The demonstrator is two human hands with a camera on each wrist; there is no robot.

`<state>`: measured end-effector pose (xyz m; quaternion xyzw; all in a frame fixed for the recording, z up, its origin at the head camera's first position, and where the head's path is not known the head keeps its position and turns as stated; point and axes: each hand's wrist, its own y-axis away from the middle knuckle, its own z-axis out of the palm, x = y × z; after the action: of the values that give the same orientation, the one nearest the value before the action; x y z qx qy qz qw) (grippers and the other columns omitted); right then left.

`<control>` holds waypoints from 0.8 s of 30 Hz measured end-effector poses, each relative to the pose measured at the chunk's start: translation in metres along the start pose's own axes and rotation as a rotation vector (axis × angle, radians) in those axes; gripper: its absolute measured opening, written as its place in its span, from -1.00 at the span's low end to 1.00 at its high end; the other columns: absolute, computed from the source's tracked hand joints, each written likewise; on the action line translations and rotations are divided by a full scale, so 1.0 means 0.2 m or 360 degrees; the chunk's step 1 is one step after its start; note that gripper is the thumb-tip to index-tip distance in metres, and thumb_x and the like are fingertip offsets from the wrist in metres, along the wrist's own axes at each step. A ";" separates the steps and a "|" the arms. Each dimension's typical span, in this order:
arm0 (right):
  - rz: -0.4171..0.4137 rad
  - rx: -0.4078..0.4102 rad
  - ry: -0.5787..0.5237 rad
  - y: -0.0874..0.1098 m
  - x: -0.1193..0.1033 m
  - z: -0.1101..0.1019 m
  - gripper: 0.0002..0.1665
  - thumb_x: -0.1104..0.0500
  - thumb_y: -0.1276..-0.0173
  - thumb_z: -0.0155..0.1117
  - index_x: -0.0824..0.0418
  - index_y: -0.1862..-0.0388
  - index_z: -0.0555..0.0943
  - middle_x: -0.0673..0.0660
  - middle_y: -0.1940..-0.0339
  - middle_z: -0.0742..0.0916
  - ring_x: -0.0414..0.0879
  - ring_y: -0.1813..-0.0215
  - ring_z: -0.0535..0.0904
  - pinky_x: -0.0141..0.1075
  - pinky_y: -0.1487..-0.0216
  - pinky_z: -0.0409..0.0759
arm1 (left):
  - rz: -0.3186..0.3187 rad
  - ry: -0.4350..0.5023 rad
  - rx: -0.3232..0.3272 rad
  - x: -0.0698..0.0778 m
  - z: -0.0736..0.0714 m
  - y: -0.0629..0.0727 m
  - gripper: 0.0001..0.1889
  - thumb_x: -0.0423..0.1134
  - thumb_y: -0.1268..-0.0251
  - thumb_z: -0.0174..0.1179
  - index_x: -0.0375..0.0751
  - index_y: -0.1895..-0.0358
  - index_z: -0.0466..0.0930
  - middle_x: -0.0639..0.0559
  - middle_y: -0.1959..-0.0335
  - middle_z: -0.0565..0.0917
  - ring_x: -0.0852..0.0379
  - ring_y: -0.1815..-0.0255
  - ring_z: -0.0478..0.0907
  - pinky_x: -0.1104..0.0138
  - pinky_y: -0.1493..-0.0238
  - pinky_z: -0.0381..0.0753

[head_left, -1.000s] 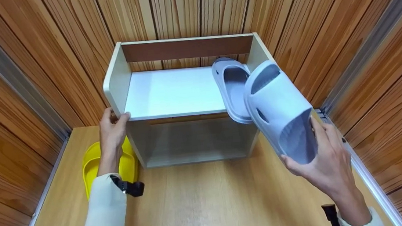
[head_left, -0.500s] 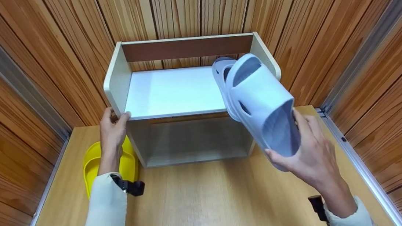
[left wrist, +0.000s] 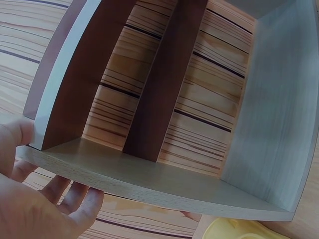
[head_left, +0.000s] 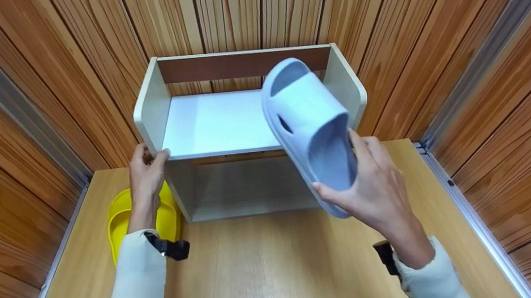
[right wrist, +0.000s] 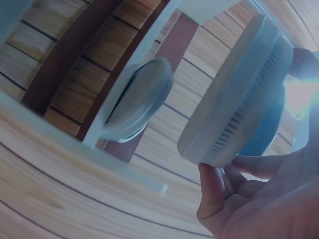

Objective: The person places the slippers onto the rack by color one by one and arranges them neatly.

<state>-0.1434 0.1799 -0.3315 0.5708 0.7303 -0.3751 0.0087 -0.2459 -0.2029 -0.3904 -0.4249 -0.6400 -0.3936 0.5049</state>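
Note:
My right hand [head_left: 378,184] grips a light blue slide slipper [head_left: 310,103] at its heel, with the thumb along one side and the fingers round the other. The slipper is held tilted, toe away from me, over the right part of the small white shoe rack [head_left: 219,122]. A second blue slipper [right wrist: 144,97] rests on the upper shelf in the right wrist view; the held one hides it in the head view. At the rack's left front corner, my left hand [head_left: 146,177] pinches the side panel, thumb on the shelf edge.
Yellow slippers [head_left: 119,224] stand on the wooden floor [head_left: 253,272] left of the rack, partly behind my left forearm. Wood-plank walls [head_left: 233,13] close in behind and on both sides, with metal rails [head_left: 472,216] along the lower edges.
My right hand has carried the blue slipper leftward, from beside the rack's right panel to over the shelf, covering the second slipper. The left hand keeps its hold on the rack.

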 end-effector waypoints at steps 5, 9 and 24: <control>0.0019 -0.0060 -0.0032 -0.06 -0.06 0.02 0.13 -0.20 0.00 0.59 0.35 -0.44 0.39 0.30 -0.13 0.57 0.15 -0.05 0.52 0.11 0.15 0.66 | -0.0017 0.0011 -0.0010 0.00 0.00 0.00 -0.43 -0.07 -0.53 0.08 -0.14 -0.50 0.25 -0.18 -0.45 0.33 -0.09 -0.36 0.28 0.08 -0.42 0.31; 0.0069 -0.0135 -0.0023 -0.12 -0.10 0.05 0.17 -0.24 -0.03 0.57 0.37 -0.47 0.37 0.32 -0.16 0.57 0.18 -0.06 0.53 0.11 0.10 0.65 | -0.0027 0.0025 -0.0011 0.00 -0.01 0.00 -0.43 -0.08 -0.53 0.10 -0.14 -0.50 0.24 -0.19 -0.45 0.33 -0.10 -0.37 0.28 0.08 -0.43 0.30; 0.0222 -0.0486 0.0183 -0.37 -0.20 0.13 0.25 -0.46 -0.06 0.39 0.39 -0.47 0.34 0.29 -0.06 0.56 0.14 0.04 0.49 -0.01 0.09 0.55 | 0.0007 0.0035 0.0020 0.00 0.00 -0.02 -0.42 -0.11 -0.49 0.13 -0.16 -0.49 0.28 -0.22 -0.38 0.38 -0.08 -0.32 0.31 0.11 -0.39 0.34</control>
<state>-0.2030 0.1268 -0.2920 0.6328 0.7367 -0.2251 0.0794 -0.2493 -0.2040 -0.3908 -0.4189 -0.6358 -0.3932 0.5155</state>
